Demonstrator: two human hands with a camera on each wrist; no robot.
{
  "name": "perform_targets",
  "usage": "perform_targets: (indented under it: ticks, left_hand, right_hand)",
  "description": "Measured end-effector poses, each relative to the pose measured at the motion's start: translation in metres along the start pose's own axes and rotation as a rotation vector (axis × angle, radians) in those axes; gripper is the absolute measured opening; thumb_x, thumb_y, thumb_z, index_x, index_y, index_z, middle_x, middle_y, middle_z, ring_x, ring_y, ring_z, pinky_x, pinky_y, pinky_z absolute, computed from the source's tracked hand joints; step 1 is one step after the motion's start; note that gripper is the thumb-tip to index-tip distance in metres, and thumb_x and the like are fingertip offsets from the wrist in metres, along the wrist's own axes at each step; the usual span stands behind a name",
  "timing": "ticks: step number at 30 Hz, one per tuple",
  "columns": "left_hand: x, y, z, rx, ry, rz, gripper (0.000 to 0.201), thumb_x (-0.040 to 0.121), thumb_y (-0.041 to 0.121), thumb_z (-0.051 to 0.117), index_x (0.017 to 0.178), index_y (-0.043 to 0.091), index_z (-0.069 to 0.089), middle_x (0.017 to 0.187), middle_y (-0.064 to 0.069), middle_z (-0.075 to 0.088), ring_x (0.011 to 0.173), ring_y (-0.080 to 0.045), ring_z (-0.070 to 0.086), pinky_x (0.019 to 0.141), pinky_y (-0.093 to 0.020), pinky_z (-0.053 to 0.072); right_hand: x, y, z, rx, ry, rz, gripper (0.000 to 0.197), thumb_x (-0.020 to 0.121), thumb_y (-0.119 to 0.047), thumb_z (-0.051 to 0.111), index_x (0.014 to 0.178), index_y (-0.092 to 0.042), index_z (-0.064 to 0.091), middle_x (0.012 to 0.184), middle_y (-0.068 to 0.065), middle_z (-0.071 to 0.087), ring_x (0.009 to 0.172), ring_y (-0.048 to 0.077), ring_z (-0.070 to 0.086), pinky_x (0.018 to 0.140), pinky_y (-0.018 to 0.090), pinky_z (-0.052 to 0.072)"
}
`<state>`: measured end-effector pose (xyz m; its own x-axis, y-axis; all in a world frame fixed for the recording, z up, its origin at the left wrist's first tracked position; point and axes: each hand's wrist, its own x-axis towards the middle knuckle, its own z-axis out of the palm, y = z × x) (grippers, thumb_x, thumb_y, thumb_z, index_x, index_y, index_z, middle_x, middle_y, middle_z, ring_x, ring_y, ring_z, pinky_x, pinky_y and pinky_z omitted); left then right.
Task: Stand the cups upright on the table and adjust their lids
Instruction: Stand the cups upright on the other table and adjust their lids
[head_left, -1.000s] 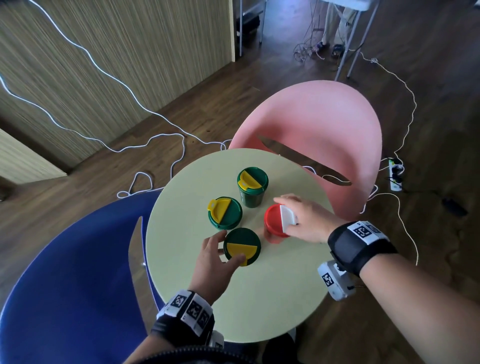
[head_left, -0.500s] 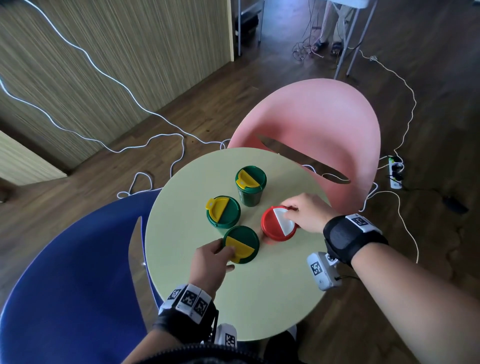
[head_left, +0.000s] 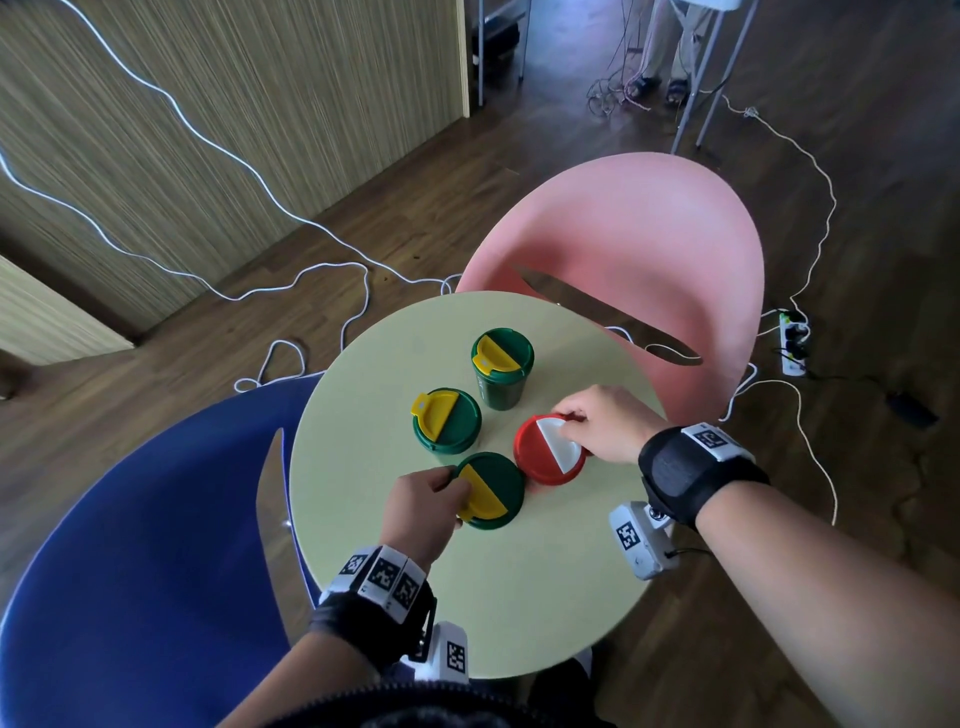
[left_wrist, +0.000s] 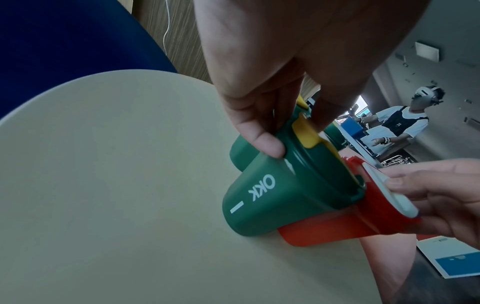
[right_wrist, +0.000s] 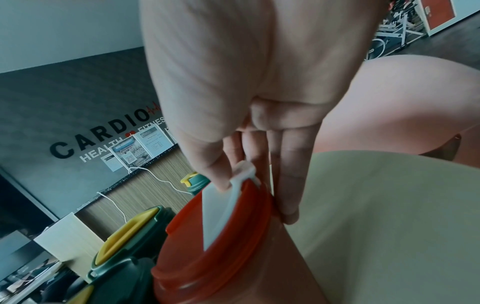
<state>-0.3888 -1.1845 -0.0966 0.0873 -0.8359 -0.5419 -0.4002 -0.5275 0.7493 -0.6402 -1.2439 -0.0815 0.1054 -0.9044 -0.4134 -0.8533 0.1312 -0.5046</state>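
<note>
Several lidded cups stand upright on the round pale table (head_left: 519, 597). My left hand (head_left: 447, 491) pinches the near green cup (head_left: 498, 483) at its rim beside the yellow flap (left_wrist: 305, 133); its side reads OKK (left_wrist: 259, 189). Right beside it is the red cup (head_left: 540, 452) with a white flap (head_left: 558, 444). My right hand (head_left: 574, 426) grips that lid, thumb on the white flap (right_wrist: 226, 203), fingers down the far side of the rim. Two more green cups (head_left: 447, 421) (head_left: 502, 366) with yellow flaps stand behind, untouched.
A pink chair (head_left: 639, 270) stands past the table and a blue chair (head_left: 130, 545) to the left. White cables (head_left: 311, 270) and a power strip (head_left: 794, 343) lie on the wood floor. Another person (left_wrist: 397, 123) shows in the left wrist view's background.
The white flap on the red cup went from standing up to lying flat. My left hand closed in from the near side onto the green cup's rim. My right hand shifted to the lid's far edge.
</note>
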Motion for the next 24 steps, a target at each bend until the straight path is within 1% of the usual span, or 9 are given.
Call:
perform_targets:
  ticks: [2, 4, 6, 9, 11, 13, 15, 18, 24]
  left_hand:
    - [0.0, 0.004, -0.001, 0.026, -0.013, 0.014, 0.036, 0.071, 0.03, 0.056, 0.086, 0.004, 0.076, 0.066, -0.011, 0.059, 0.061, -0.023, 0.051, 0.062, -0.035, 0.041]
    - [-0.001, 0.006, -0.001, 0.061, -0.034, 0.015, 0.024, 0.082, 0.024, 0.06, 0.088, 0.01, 0.078, 0.068, -0.008, 0.06, 0.063, -0.023, 0.053, 0.063, -0.032, 0.041]
    - [0.0, 0.005, -0.003, 0.081, -0.048, 0.021, 0.02, 0.089, 0.019, 0.061, 0.093, 0.014, 0.08, 0.076, -0.012, 0.07, 0.065, -0.026, 0.062, 0.065, -0.033, 0.047]
    - [0.001, 0.0, -0.002, 0.053, -0.046, 0.013, 0.017, 0.091, 0.022, 0.063, 0.092, 0.016, 0.079, 0.088, -0.013, 0.078, 0.076, -0.03, 0.077, 0.074, -0.039, 0.059]
    - [0.0, -0.002, 0.0, 0.046, -0.033, 0.024, 0.016, 0.091, 0.023, 0.063, 0.088, 0.018, 0.079, 0.086, -0.012, 0.079, 0.078, -0.029, 0.078, 0.077, -0.042, 0.061]
    - [0.002, -0.004, 0.001, 0.053, -0.025, 0.035, 0.017, 0.09, 0.024, 0.064, 0.088, 0.017, 0.08, 0.083, -0.012, 0.078, 0.077, -0.03, 0.078, 0.078, -0.047, 0.062]
    - [0.003, -0.004, 0.001, 0.052, -0.029, 0.027, 0.017, 0.09, 0.024, 0.065, 0.091, 0.015, 0.08, 0.085, -0.012, 0.078, 0.079, -0.031, 0.078, 0.08, -0.049, 0.061]
    - [0.005, -0.006, -0.001, 0.061, -0.04, 0.017, 0.018, 0.091, 0.025, 0.065, 0.095, 0.015, 0.08, 0.087, -0.01, 0.078, 0.079, -0.03, 0.078, 0.084, -0.049, 0.063]
    - [0.007, -0.007, -0.001, 0.059, -0.051, 0.012, 0.02, 0.093, 0.028, 0.065, 0.099, 0.017, 0.08, 0.091, -0.008, 0.078, 0.081, -0.031, 0.078, 0.085, -0.049, 0.062]
  right_hand:
    - [0.003, 0.004, 0.003, 0.002, 0.012, -0.005, 0.031, 0.081, -0.025, 0.055, 0.097, -0.003, 0.07, 0.09, 0.022, 0.071, 0.066, 0.027, 0.053, 0.062, 0.034, 0.046]
    - [0.004, 0.006, 0.005, 0.011, 0.024, -0.007, 0.028, 0.084, -0.025, 0.056, 0.094, -0.003, 0.07, 0.086, 0.024, 0.069, 0.063, 0.018, 0.043, 0.059, 0.032, 0.036]
    - [0.004, 0.008, 0.005, 0.022, 0.025, 0.0, 0.026, 0.086, -0.025, 0.057, 0.093, -0.004, 0.071, 0.083, 0.022, 0.069, 0.062, 0.021, 0.046, 0.059, 0.034, 0.039]
    - [0.002, 0.01, 0.005, 0.024, 0.017, 0.003, 0.028, 0.084, -0.026, 0.057, 0.095, -0.006, 0.072, 0.084, 0.019, 0.072, 0.066, 0.032, 0.057, 0.062, 0.04, 0.05]
    - [0.001, 0.01, 0.006, 0.018, 0.014, -0.001, 0.028, 0.083, -0.026, 0.056, 0.096, -0.005, 0.071, 0.086, 0.019, 0.072, 0.067, 0.033, 0.057, 0.061, 0.041, 0.05]
    - [0.0, 0.01, 0.006, 0.013, 0.016, -0.006, 0.027, 0.083, -0.025, 0.057, 0.095, -0.006, 0.072, 0.086, 0.019, 0.073, 0.075, 0.037, 0.063, 0.067, 0.044, 0.055]
    - [0.0, 0.009, 0.007, 0.012, 0.014, -0.006, 0.028, 0.083, -0.026, 0.056, 0.093, -0.006, 0.072, 0.083, 0.019, 0.072, 0.068, 0.034, 0.059, 0.063, 0.04, 0.053]
    - [0.002, 0.008, 0.006, 0.017, 0.021, -0.006, 0.025, 0.083, -0.024, 0.055, 0.089, -0.005, 0.07, 0.079, 0.021, 0.068, 0.06, 0.02, 0.044, 0.057, 0.032, 0.037]
    - [0.002, 0.004, 0.003, -0.004, 0.006, -0.014, 0.019, 0.088, -0.02, 0.058, 0.086, -0.011, 0.074, 0.075, 0.016, 0.067, 0.063, 0.022, 0.046, 0.059, 0.032, 0.039]
